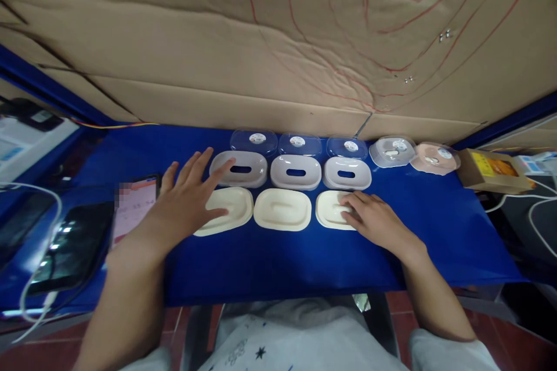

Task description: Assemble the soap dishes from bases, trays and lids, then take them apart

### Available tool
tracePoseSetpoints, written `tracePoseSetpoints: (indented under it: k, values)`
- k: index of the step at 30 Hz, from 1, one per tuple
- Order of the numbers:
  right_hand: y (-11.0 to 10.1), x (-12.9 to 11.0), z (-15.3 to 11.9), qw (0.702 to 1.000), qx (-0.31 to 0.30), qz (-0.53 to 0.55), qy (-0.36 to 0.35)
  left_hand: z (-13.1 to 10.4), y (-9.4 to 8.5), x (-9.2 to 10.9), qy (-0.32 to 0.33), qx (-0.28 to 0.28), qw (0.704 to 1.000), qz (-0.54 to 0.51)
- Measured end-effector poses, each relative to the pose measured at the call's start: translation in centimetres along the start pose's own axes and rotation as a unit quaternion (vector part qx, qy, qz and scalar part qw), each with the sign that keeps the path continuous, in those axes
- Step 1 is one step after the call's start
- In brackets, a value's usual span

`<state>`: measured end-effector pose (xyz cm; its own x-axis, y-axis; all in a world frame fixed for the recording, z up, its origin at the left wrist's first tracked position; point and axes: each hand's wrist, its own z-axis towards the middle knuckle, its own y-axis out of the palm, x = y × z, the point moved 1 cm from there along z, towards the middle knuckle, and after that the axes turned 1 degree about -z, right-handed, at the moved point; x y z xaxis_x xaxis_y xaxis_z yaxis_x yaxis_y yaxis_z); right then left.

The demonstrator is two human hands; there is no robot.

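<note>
My left hand (187,194), fingers spread wide, is over the left cream oval piece (238,214), its thumb above that piece and its index finger reaching toward the left pale grey oval piece (256,178). My right hand (373,217) rests at the right cream oval piece (326,208); its thumb and index finger are apart over the raised middle, and whether they grip it I cannot tell. Between them lies the middle cream oval piece (282,221). Behind stand the middle (296,182) and right (348,181) pale grey oval pieces, each with a dark slot.
Several clear lids with round labels, one a clear lid (300,148), line the back. A grey-white lidded box (385,156) and a pinkish lidded box (429,163) stand right, beside a cardboard box (487,177). Phone (73,243) with cable lies left. Cardboard wall (217,58) rises behind.
</note>
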<state>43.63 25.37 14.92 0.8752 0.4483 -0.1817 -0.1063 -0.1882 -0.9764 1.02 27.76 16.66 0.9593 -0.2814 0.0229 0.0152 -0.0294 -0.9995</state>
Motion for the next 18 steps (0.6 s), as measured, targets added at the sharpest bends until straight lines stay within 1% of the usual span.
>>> tracePoseSetpoints:
  k: [2, 5, 7, 9, 12, 13, 15, 18]
  values:
    - [0.0, 0.2, 0.0, 1.000, 0.008, 0.001, -0.004, 0.0, 0.3, -0.4, -0.016, -0.023, 1.000, -0.003]
    - [-0.1, 0.4, 0.0, 0.999, 0.026, 0.012, -0.018, 0.0, 1.4, -1.2, -0.048, -0.087, 0.994, -0.053]
    - [-0.3, 0.3, -0.1, 0.998, 0.041, 0.029, -0.025, 0.1, 2.1, -1.5, -0.046, -0.107, 0.989, -0.087]
    - [-0.5, -0.1, 0.0, 0.996, 0.071, 0.040, -0.029, 0.3, 2.5, -1.3, -0.027, -0.103, 0.988, -0.107]
    - [-0.2, -1.1, 0.1, 0.992, 0.115, 0.031, -0.046, 0.4, 2.5, -0.5, -0.009, -0.110, 0.987, -0.118]
    - [0.1, -1.3, 0.2, 0.991, 0.116, 0.025, -0.056, 0.4, 2.4, -0.2, -0.007, -0.114, 0.986, -0.118]
    - [0.9, -1.7, 0.3, 0.992, 0.100, 0.013, -0.073, 0.4, 2.1, 0.3, -0.005, -0.108, 0.987, -0.118]
    - [1.8, -1.7, 0.7, 0.994, 0.072, 0.005, -0.087, 0.6, 1.8, 0.5, 0.001, -0.070, 0.992, -0.106]
